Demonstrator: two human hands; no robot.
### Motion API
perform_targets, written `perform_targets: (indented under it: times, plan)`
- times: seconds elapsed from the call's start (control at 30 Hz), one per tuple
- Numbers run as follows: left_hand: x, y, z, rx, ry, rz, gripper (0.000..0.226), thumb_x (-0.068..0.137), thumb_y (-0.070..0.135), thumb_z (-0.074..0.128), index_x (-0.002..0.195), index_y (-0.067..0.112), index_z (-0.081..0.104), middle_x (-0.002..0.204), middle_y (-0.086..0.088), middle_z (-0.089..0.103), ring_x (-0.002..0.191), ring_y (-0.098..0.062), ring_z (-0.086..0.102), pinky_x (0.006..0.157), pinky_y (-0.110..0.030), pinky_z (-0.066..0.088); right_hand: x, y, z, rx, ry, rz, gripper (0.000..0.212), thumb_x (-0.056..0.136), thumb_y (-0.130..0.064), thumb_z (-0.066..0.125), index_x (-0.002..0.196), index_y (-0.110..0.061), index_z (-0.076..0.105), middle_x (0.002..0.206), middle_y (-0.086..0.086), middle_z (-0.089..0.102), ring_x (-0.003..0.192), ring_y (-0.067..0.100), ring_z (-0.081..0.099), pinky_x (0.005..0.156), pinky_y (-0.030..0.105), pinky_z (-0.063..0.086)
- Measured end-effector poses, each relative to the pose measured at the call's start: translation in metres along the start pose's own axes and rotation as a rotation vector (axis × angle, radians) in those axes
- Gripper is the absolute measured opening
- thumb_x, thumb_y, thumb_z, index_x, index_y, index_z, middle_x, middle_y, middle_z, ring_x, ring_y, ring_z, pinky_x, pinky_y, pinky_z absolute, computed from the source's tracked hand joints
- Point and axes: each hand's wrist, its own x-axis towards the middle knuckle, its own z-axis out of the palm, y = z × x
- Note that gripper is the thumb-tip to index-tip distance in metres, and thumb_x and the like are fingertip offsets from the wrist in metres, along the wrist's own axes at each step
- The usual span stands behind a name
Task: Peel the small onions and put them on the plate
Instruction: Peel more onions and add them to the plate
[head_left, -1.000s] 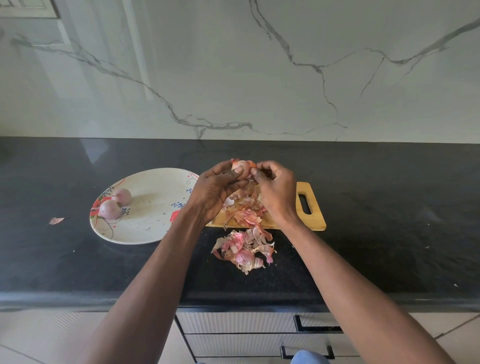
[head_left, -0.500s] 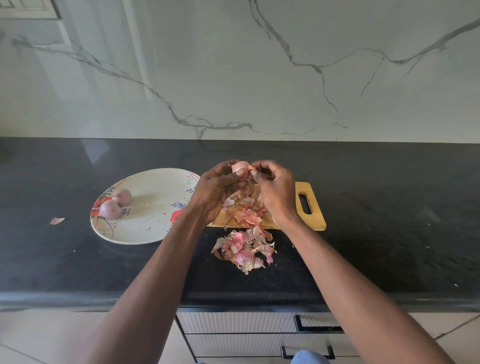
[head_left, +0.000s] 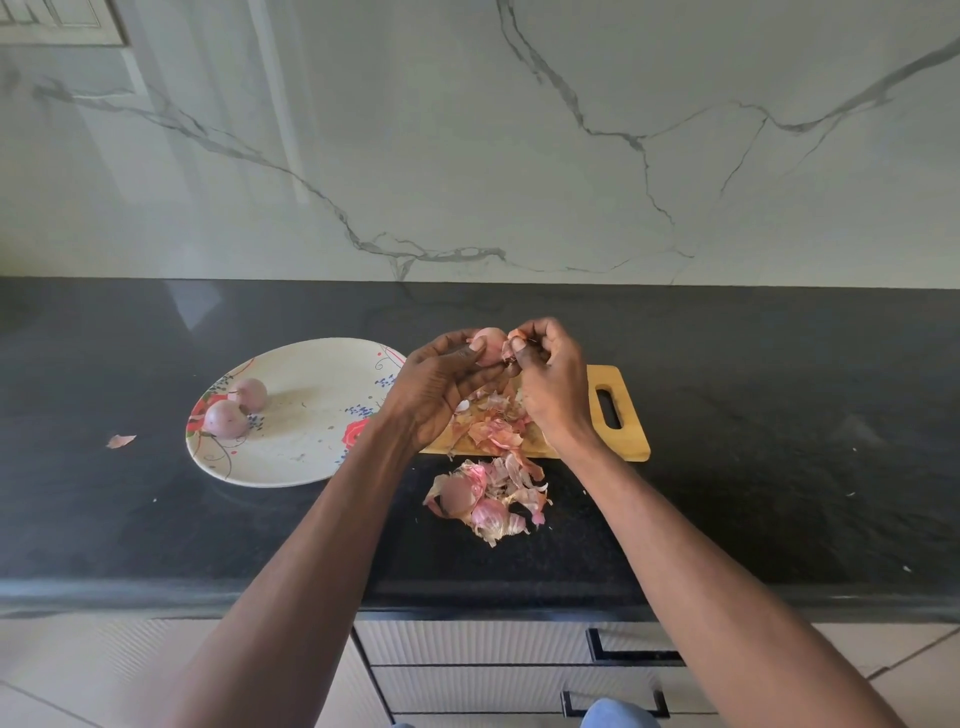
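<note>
- i'm seeing the left hand (head_left: 441, 387) gripping the onion (head_left: 488, 340) at frame centre, fingers curling round it.
- the right hand (head_left: 550, 384) is pinching a peel strip (head_left: 514, 338) at the onion's right edge.

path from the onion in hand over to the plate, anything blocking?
Nothing visible. The onion is held up between the left hand and right hand, above the cutting board. The plate lies just left, its near half bare; two peeled onions sit at its far-left rim.
</note>
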Motion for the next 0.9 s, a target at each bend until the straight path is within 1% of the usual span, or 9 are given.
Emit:
perform_targets:
  times: [0.1,0.23,0.4,0.53,0.63,0.7,0.8,0.83,0.9]
  plan:
    - [-0.005,0.0,0.004,-0.022,0.011,-0.005,0.035,0.097,-0.002,0.055,0.131,-0.011,0.054,0.107,-0.025,0.071,0.09,-0.031,0.072,0.085,-0.035,0.062,-0.001,-0.003,0.0,0.147,-0.006,0.114,0.007,0.1,-0.004,0.057,0.099,-0.01,0.062,0.093,0.007,0.068,0.077,0.006,0.063,0.063,0.014,0.049]
    - [-0.015,0.001,0.006,-0.052,0.018,-0.009,0.037,0.098,-0.003,0.054,0.133,-0.012,0.05,0.107,-0.026,0.069,0.091,-0.031,0.072,0.085,-0.034,0.062,-0.004,-0.007,-0.004,0.393,-0.047,0.271,0.019,0.097,0.004,0.056,0.089,-0.011,0.065,0.081,0.002,0.067,0.076,0.01,0.063,0.076,0.027,0.054]
    - [-0.036,-0.001,0.006,-0.077,0.008,-0.044,0.03,0.099,-0.003,0.052,0.129,-0.007,0.053,0.106,-0.023,0.07,0.088,-0.027,0.073,0.08,-0.031,0.062,-0.018,-0.016,-0.013,0.725,-0.116,0.423,0.028,0.094,0.017,0.048,0.084,-0.006,0.061,0.067,-0.001,0.064,0.066,0.01,0.059,0.063,0.021,0.052]
    - [-0.053,-0.006,0.003,-0.116,0.0,-0.039,0.032,0.099,0.0,0.053,0.13,-0.006,0.053,0.109,-0.021,0.071,0.095,-0.028,0.072,0.084,-0.034,0.062,-0.036,-0.02,-0.019,0.885,-0.139,0.529,0.027,0.095,0.017,0.044,0.085,-0.003,0.06,0.07,0.004,0.06,0.065,0.012,0.058,0.061,0.019,0.054]
    - [-0.063,-0.01,0.004,-0.12,-0.009,-0.048,0.026,0.1,0.0,0.052,0.126,-0.003,0.056,0.109,-0.021,0.072,0.092,-0.028,0.072,0.087,-0.035,0.061,-0.049,-0.02,-0.023,0.945,-0.113,0.567,0.028,0.094,0.018,0.043,0.083,-0.003,0.058,0.074,0.007,0.059,0.062,0.013,0.06,0.06,0.019,0.054]
    - [-0.069,-0.014,0.006,-0.114,0.011,-0.038,0.024,0.1,0.0,0.052,0.122,-0.004,0.059,0.118,-0.026,0.068,0.094,-0.029,0.072,0.088,-0.035,0.06,-0.056,-0.018,-0.025,0.834,-0.078,0.511,0.023,0.093,0.016,0.048,0.089,-0.006,0.058,0.077,0.009,0.062,0.065,0.014,0.063,0.06,0.022,0.054]
    - [-0.072,-0.016,0.0,-0.142,0.12,0.015,0.022,0.101,0.001,0.052,0.122,-0.004,0.057,0.13,-0.034,0.06,0.096,-0.034,0.07,0.084,-0.035,0.062,-0.068,-0.01,-0.026,0.135,0.035,0.174,0.023,0.089,0.003,0.062,0.099,-0.017,0.059,0.087,0.0,0.07,0.077,0.013,0.066,0.066,0.024,0.053]
    - [-0.072,-0.016,-0.002,-0.162,0.154,0.032,0.022,0.101,0.002,0.051,0.122,-0.003,0.056,0.13,-0.033,0.059,0.1,-0.036,0.069,0.081,-0.035,0.063,-0.071,-0.008,-0.026,-0.037,0.074,0.059,0.023,0.089,0.003,0.063,0.099,-0.018,0.059,0.09,-0.003,0.068,0.081,0.009,0.064,0.07,0.019,0.051]
    - [-0.072,-0.015,-0.008,-0.17,0.195,0.063,0.022,0.101,0.001,0.052,0.122,-0.002,0.056,0.127,-0.033,0.06,0.107,-0.04,0.066,0.083,-0.037,0.062,-0.077,-0.005,-0.024,-0.206,0.07,-0.08,0.023,0.088,0.005,0.065,0.101,-0.013,0.065,0.101,-0.002,0.063,0.091,0.006,0.06,0.078,0.005,0.043]
